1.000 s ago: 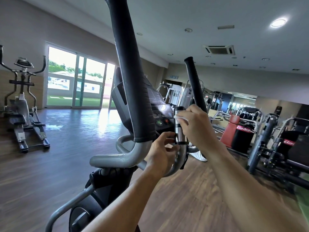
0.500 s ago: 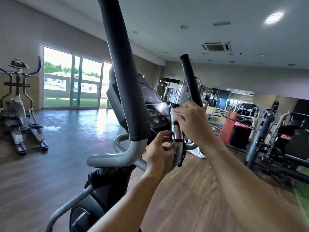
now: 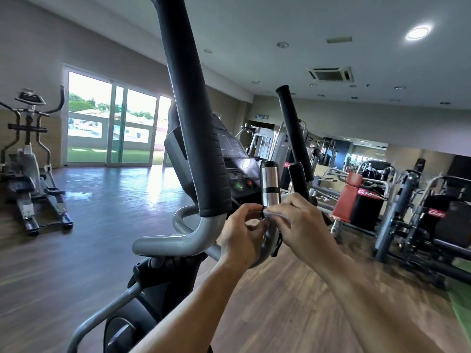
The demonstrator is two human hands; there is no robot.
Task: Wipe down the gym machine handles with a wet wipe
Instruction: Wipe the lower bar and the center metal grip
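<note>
Since a second ago the right hand has slid down off the top of the short metal grip and now sits at its base, so the chrome sensor section is bare again. Going left to right: another elliptical (image 3: pixel 28 159) stands way off by the window (image 3: pixel 112 128), not part of this. Then comes the big foam-covered handle (image 3: pixel 193 123) of the machine being cleaned, close to the camera, running down into the grey bent tube (image 3: pixel 178 240). Behind it is the console (image 3: pixel 237 174). The left hand (image 3: pixel 242 238) is curled, fingertips pinching in toward the base of the chrome handle (image 3: pixel 270 184), apparently steadying it or catching an edge of the wipe; hard to say which. The wet wipe (image 3: pixel 277 214) is just a thin pale strip showing between both hands, right at the bottom of that grip. The right hand (image 3: pixel 303 225) is closed around the wipe, thumb and fingers pressing it to the tube. Further right is the other foam handle (image 3: pixel 293 131), then the red and black weight machines (image 3: pixel 362 200). If it were me, I'd wrap the wipe fully round the tube and twist while pulling along it, not just dab one side. Those black bands on the sensor grip probably trap grime, so I'd go over them slowly. Both foam handles look untouched from here, so I'd guess plenty is left.
</note>
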